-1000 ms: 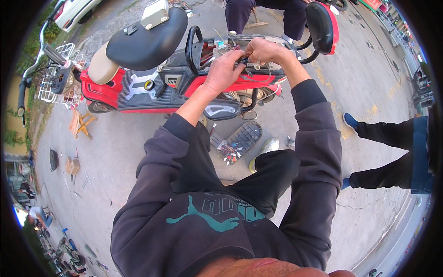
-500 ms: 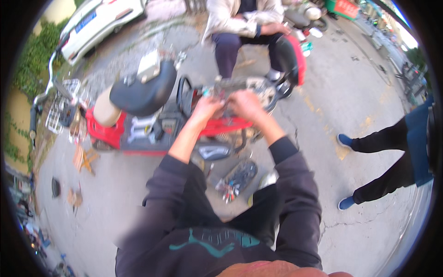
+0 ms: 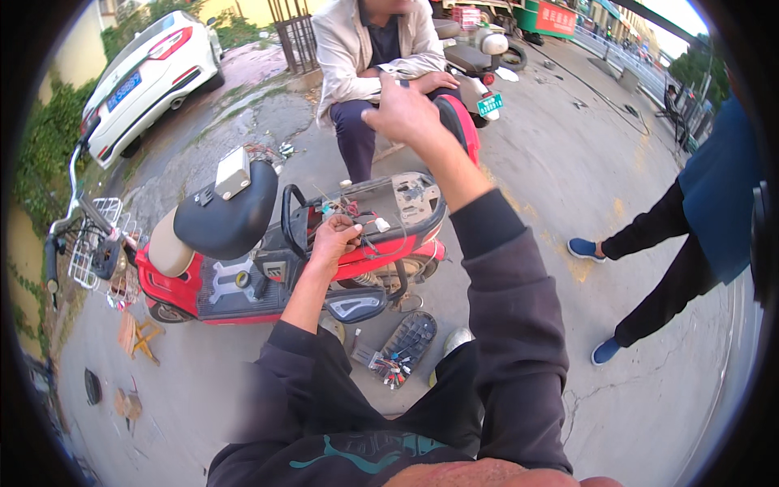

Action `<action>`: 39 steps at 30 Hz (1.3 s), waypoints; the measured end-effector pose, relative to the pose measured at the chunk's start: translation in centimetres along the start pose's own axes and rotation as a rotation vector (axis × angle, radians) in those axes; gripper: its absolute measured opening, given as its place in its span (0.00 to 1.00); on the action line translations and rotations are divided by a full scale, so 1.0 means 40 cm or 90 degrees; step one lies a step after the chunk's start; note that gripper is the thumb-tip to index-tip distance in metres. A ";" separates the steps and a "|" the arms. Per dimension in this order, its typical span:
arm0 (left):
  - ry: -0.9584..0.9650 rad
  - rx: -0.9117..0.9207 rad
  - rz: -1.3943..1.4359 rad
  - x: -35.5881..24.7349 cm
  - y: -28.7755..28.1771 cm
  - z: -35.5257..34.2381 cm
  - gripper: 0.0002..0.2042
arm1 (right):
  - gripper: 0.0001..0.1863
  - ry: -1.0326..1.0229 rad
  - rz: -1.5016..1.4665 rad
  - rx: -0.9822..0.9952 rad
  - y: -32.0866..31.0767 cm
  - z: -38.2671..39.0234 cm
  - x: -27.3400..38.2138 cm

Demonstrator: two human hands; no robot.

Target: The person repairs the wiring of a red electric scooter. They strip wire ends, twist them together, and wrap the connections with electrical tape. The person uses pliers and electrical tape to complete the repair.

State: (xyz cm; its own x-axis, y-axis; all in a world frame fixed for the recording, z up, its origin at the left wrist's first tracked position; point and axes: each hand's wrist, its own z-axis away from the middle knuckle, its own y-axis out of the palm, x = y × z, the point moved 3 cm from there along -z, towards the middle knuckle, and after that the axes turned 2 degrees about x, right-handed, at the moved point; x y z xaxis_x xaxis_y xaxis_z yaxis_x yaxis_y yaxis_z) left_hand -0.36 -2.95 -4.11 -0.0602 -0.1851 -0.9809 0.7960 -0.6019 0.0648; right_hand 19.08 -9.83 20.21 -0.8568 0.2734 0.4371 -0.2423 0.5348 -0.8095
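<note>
A red electric scooter [image 3: 168, 280] stands across the view, its rear body uncovered and thin wires showing inside. My left hand [image 3: 331, 245] is closed at the wiring opening, thumb and fingers pinched on a wire. Just right of these fingertips, a white plug connector [image 3: 381, 225] sits at a wire's end. My right hand [image 3: 406, 116] is raised above the scooter's tail, thumb and fingers apart, holding nothing that I can see. It overlaps a seated person [image 3: 345, 61] in a light jacket; no contact shows. The scooter's black seat [image 3: 227, 203] is tilted forward with a white box [image 3: 233, 172] on it.
Between my feet lies a black tray [image 3: 414, 333] with several small connectors. A yellow stand [image 3: 146, 339] is on the ground at left. Another person in blue shoes [image 3: 586, 249] stands at right. A white car [image 3: 154, 81] and a parked scooter [image 3: 479, 61] are behind.
My right hand has left the wiring and risen up and away, toward the seated person. My left hand stays at the wires, and the white connector now shows. The whole view has shifted.
</note>
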 end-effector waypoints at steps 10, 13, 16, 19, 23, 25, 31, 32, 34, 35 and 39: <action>0.199 -0.075 0.004 0.019 0.010 0.007 0.13 | 0.44 -0.146 -0.065 0.221 -0.048 -0.090 0.110; 0.195 -0.081 0.028 0.022 0.055 0.016 0.14 | 0.34 -0.172 0.019 0.139 -0.008 -0.098 0.163; 0.200 -0.100 0.056 0.033 0.024 0.009 0.15 | 0.36 -0.099 0.026 0.189 0.023 -0.099 0.283; 0.172 -0.084 0.054 0.030 0.017 0.009 0.15 | 0.40 -0.079 -0.003 0.137 0.046 -0.127 0.325; 0.156 -0.029 0.012 0.030 0.031 -0.004 0.13 | 0.31 -0.239 0.039 0.007 0.106 -0.089 0.279; 0.154 -0.046 0.018 0.043 0.017 -0.003 0.12 | 0.22 -0.296 0.049 0.067 0.192 -0.008 0.220; 0.146 -0.003 0.066 0.044 0.038 -0.008 0.14 | 0.15 -0.205 -0.067 0.283 0.352 0.216 -0.062; 0.130 -0.009 0.079 0.040 0.017 -0.012 0.17 | 0.16 -0.184 -0.059 0.313 0.347 0.234 -0.058; 0.138 -0.022 0.064 0.042 0.003 -0.013 0.19 | 0.17 -0.189 -0.147 0.297 0.392 0.243 -0.106; 0.136 -0.004 0.065 0.041 0.014 -0.010 0.20 | 0.16 -0.170 -0.174 0.292 0.380 0.247 -0.123; 0.135 0.019 0.082 0.033 0.007 -0.008 0.21 | 0.15 -0.193 -0.078 0.211 0.354 0.242 -0.120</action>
State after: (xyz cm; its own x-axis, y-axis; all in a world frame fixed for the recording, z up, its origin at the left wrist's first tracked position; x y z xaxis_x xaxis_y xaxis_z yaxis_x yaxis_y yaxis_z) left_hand -0.03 -3.11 -5.46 0.1711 -0.0968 -0.9805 0.7703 -0.6073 0.1944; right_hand 15.36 -11.31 2.88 -0.8950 -0.0479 0.4435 -0.4406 0.2505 -0.8620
